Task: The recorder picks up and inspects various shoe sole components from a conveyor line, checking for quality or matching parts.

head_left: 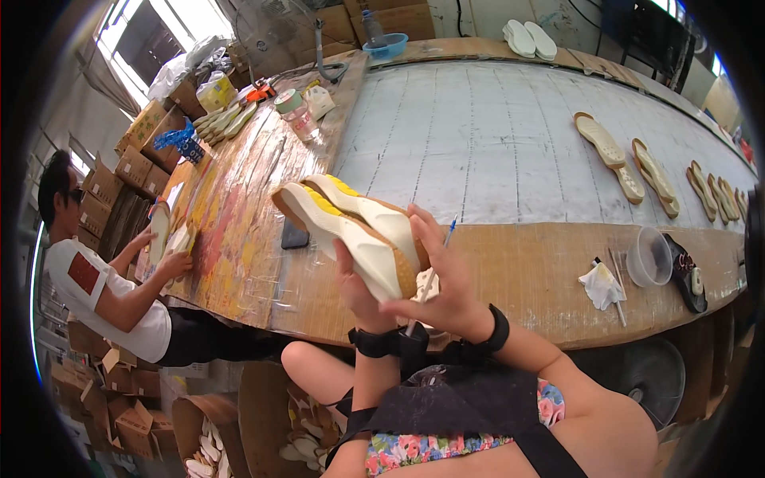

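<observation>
A pair of white shoe soles (368, 253) with tan edges and yellow patches is held up, side by side, over the near edge of the table. My left hand (358, 291) supports the nearer sole from below, its fingers partly hidden behind it. At the heel ends, my right hand (448, 287) is closed round the soles with its thumb and fingers. A thin white stick with a blue tip (452, 226), perhaps a pen or brush, also runs through my right hand. Behind the hands, something pale (428, 285) on the table is partly covered.
Finished-looking soles (612, 151) lie in a row on the pale lined surface at right. Nearby are a clear plastic cup (649, 256), a white cloth (602, 285) and a black sandal (687, 275). A phone (295, 235) lies left; a co-worker (119, 279) there handles soles.
</observation>
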Available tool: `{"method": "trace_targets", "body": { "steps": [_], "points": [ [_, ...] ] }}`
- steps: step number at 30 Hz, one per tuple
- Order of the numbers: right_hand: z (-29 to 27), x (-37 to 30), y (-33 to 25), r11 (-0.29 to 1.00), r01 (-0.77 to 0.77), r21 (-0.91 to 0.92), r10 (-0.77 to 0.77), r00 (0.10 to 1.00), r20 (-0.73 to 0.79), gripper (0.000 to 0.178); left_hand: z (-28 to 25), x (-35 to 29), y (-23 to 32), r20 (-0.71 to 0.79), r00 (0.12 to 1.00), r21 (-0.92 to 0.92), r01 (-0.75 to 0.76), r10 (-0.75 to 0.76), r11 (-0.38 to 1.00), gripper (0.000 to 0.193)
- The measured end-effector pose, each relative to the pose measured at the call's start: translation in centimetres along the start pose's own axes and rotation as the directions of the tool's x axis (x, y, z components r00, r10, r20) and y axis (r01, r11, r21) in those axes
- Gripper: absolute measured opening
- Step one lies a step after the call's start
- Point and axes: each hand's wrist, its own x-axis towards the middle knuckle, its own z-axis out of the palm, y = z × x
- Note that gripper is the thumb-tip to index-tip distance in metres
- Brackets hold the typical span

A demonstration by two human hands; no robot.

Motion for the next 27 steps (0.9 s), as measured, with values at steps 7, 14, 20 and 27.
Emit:
{"method": "trace_targets", "body": {
  "steps": [7,14,20,27],
  "points": [
    [-2.3,-2.4,-0.2,0.990,-0.093,0.107,0.081,0.990,0.112,0.070,0.0,0.5,-0.1,0.077,0.985,0.213,-0.170,0.157,0.962,0.055],
    [-4.5,-3.2,-0.3,0.993,-0.066,0.096,0.037,0.958,0.283,0.071,-1.8,-1.8,1.7,0.146,0.981,0.497,0.042,-0.131,0.867,0.069],
    [-3.5,-3.5,-1.2,0.978,-0.198,-0.065,0.206,0.966,0.154,0.082,-3.1,-4.3,1.6,-0.150,0.962,0.594,0.273,-0.229,0.757,0.059],
    [-3.2,-4.7,3.4,0.583,-0.582,0.566,0.663,0.744,0.082,0.050,0.4,-3.5,-0.8,0.230,0.969,0.918,-0.184,-0.093,0.351,0.076]
  ]
}}
